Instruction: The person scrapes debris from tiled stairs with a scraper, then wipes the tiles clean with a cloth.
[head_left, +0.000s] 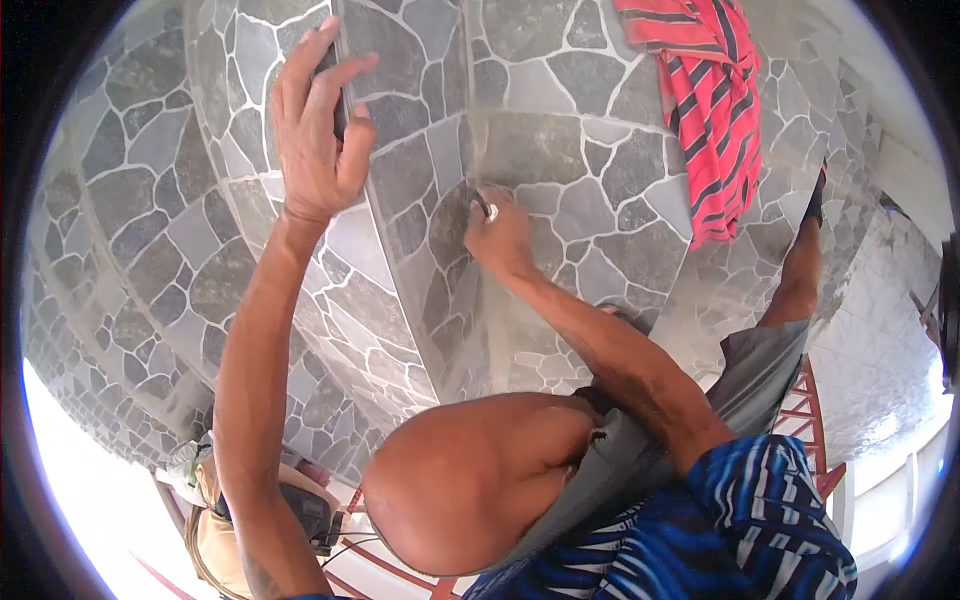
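Left hand [312, 135] is resting over the outer edge [388, 260] of the stone-patterned surface [540, 88], fingers spreading, thumb standing apart. A dark strip [341, 118] is showing between thumb and forefinger; thing or shadow is staying unclear, so can't tell if that hand is gripping anything.

Right hand [500, 238] is pinching a small tool [489, 209] between thumb and curled fingers; a dark part and a pale part are showing, exact kind is not coming clear, hand is looking blurred. Tool is sitting just beside the inner corner [466, 130] where two patterned faces are meeting, across one narrow face from the outer edge. Fingers are hiding the working end, so can't tell if it's touching.

For good handling, my judgement: the pinch is wanting to be firm but light, close to the working end, with the wrist lining up along the inner corner. Even pressure is probably mattering more than force; pressing hard could be risking a slip across the pale joint lines. Left palm is likely serving best as a steady brace, fingertips keeping out of the tool's path.

Red striped cloth [708, 120] is lying near the surface's far right side, well apart from both hands. A bent knee [465, 485] is showing below the inner corner.
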